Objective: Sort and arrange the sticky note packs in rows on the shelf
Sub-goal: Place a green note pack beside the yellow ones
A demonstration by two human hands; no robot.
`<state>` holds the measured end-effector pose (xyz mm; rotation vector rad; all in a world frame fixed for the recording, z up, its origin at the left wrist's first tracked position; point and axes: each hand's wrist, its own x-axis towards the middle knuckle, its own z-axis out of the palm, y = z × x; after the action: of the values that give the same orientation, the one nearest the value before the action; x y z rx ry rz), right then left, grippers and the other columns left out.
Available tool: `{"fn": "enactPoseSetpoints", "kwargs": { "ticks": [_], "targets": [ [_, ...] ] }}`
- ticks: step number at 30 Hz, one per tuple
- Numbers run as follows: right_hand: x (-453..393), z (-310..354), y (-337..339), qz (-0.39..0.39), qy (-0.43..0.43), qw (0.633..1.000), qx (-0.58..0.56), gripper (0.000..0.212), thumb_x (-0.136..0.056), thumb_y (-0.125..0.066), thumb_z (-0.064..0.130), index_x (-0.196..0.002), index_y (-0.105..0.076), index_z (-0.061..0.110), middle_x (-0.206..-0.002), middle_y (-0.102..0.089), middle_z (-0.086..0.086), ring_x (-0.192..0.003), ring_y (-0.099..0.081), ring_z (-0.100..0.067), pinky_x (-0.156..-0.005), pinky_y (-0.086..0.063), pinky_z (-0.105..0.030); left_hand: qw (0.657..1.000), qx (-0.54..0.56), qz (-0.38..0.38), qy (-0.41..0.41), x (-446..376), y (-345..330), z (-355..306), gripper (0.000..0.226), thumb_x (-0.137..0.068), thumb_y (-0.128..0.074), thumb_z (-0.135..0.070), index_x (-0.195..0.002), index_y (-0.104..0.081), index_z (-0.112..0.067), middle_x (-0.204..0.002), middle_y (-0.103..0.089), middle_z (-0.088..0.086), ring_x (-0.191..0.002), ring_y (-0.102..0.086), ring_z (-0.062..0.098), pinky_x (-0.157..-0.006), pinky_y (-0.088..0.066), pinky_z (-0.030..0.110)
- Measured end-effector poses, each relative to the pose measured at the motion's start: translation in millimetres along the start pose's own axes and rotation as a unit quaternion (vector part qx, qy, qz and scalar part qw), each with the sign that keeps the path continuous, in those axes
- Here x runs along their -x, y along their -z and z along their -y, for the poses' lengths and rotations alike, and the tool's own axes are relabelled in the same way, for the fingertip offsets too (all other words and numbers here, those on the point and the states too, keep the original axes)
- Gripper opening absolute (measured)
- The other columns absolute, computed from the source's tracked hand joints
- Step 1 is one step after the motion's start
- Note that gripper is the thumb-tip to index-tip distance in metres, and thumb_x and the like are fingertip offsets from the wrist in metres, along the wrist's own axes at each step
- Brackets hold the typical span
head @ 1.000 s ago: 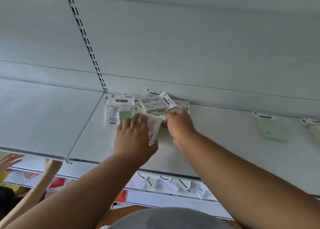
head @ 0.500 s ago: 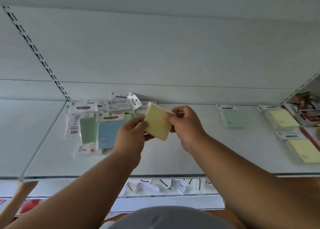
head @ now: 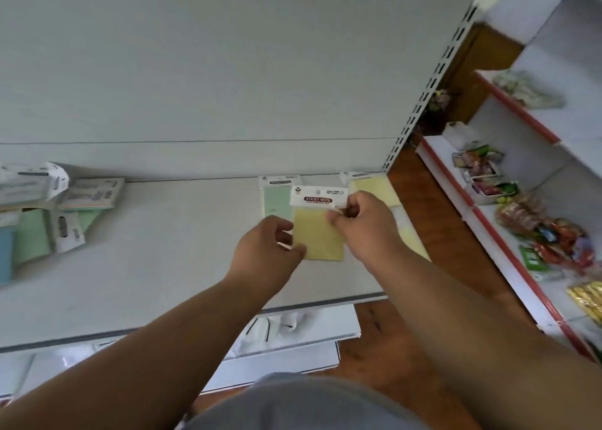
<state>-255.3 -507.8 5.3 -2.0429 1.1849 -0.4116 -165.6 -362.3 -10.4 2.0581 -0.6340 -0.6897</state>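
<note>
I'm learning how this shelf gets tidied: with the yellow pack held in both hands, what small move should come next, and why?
Probably lower the yellow sticky note pack, held by the left hand and right hand, onto the bare shelf in front of the green pack, beside the yellow pack, since it hangs above that row.

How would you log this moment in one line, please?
yellow pack held over shelf | left hand pinches lower edge | right hand pinches header | green pack behind | unsorted pile left
</note>
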Motion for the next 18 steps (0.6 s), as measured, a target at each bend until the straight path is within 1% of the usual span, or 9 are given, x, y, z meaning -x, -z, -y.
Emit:
{"fn": "enactPoseSetpoints", "kwargs": {
  "ticks": [3, 5, 7, 10, 12, 14, 16, 18],
  "targets": [
    [-11, -38, 44, -0.016, 0.004, 0.998, 0.055, 0.027, -0.084, -0.072, 0.034, -0.097, -0.06, 0.013, -0.088, -0.062, 0.002, -0.083, -0.059, -0.018, -0.07, -0.047, -0.03, 0.999, 0.004, 0.044, -0.007, -4, -49, -30, 0.038, -0.075, -0.077, -0.031, -0.108, -0.059, -0.024, -0.089, -0.067, -0.009, -0.081, -0.069, 0.017, -0.081, -0.056, 0.04],
    [-17, -60, 66, -0.015, -0.005, 0.996, 0.091, 0.03, -0.085, -0.071, 0.036, -0.1, -0.06, 0.013, -0.09, -0.062, 0.002, -0.085, -0.059, -0.018, -0.069, -0.042, -0.028, 0.998, 0.005, 0.069, -0.002, -8, -77, -44, 0.04, -0.073, -0.078, -0.031, -0.107, -0.059, -0.021, -0.086, -0.068, -0.008, -0.079, -0.07, 0.018, -0.081, -0.057, 0.042],
    [-24, -77, 81, -0.01, -0.01, 0.994, 0.112, 0.031, -0.085, -0.07, 0.038, -0.1, -0.059, 0.013, -0.094, -0.064, 0.0, -0.089, -0.06, -0.02, -0.07, -0.044, -0.03, 0.997, -0.009, 0.083, 0.007, -12, -99, -55, 0.041, -0.073, -0.079, -0.03, -0.106, -0.058, -0.02, -0.082, -0.07, -0.006, -0.076, -0.071, 0.017, -0.079, -0.058, 0.041],
    [-33, -90, 91, 0.007, -0.006, 0.991, 0.135, 0.029, -0.085, -0.07, 0.038, -0.1, -0.059, 0.017, -0.1, -0.067, 0.0, -0.091, -0.062, -0.019, -0.072, -0.048, -0.031, 0.995, -0.055, 0.078, 0.012, -17, -119, -61, 0.043, -0.067, -0.08, -0.037, -0.101, -0.058, -0.022, -0.084, -0.071, -0.005, -0.079, -0.07, 0.017, -0.08, -0.057, 0.039],
    [-35, -94, 92, 0.028, 0.0, 0.988, 0.152, 0.034, -0.084, -0.071, 0.039, -0.108, -0.059, 0.018, -0.105, -0.067, 0.001, -0.095, -0.062, -0.018, -0.074, -0.048, -0.031, 0.991, -0.1, 0.083, 0.018, -16, -124, -60, 0.045, -0.064, -0.079, -0.043, -0.099, -0.058, -0.024, -0.086, -0.071, -0.004, -0.079, -0.07, 0.017, -0.08, -0.056, 0.038],
    [-34, -98, 89, 0.037, 0.002, 0.987, 0.158, 0.041, -0.084, -0.072, 0.039, -0.114, -0.057, 0.017, -0.109, -0.066, 0.0, -0.099, -0.062, -0.019, -0.075, -0.047, -0.03, 0.989, -0.12, 0.086, 0.025, -15, -128, -56, 0.044, -0.064, -0.078, -0.044, -0.097, -0.057, -0.026, -0.084, -0.072, -0.004, -0.076, -0.07, 0.016, -0.077, -0.056, 0.036],
    [-33, -102, 87, 0.029, 0.006, 0.988, 0.154, 0.042, -0.083, -0.072, 0.039, -0.115, -0.055, 0.017, -0.107, -0.066, -0.001, -0.098, -0.062, -0.02, -0.071, -0.044, -0.029, 0.989, -0.12, 0.077, 0.026, -13, -131, -55, 0.044, -0.064, -0.079, -0.044, -0.096, -0.055, -0.026, -0.08, -0.073, -0.005, -0.072, -0.07, 0.014, -0.075, -0.056, 0.034],
    [-34, -103, 88, 0.017, 0.013, 0.987, 0.159, 0.039, -0.083, -0.073, 0.037, -0.11, -0.051, 0.019, -0.1, -0.065, -0.001, -0.092, -0.062, -0.02, -0.067, -0.043, -0.029, 0.991, -0.114, 0.068, 0.021, -13, -133, -58, 0.044, -0.064, -0.079, -0.044, -0.096, -0.055, -0.027, -0.071, -0.072, -0.006, -0.068, -0.069, 0.012, -0.073, -0.057, 0.034]
  ]
}}
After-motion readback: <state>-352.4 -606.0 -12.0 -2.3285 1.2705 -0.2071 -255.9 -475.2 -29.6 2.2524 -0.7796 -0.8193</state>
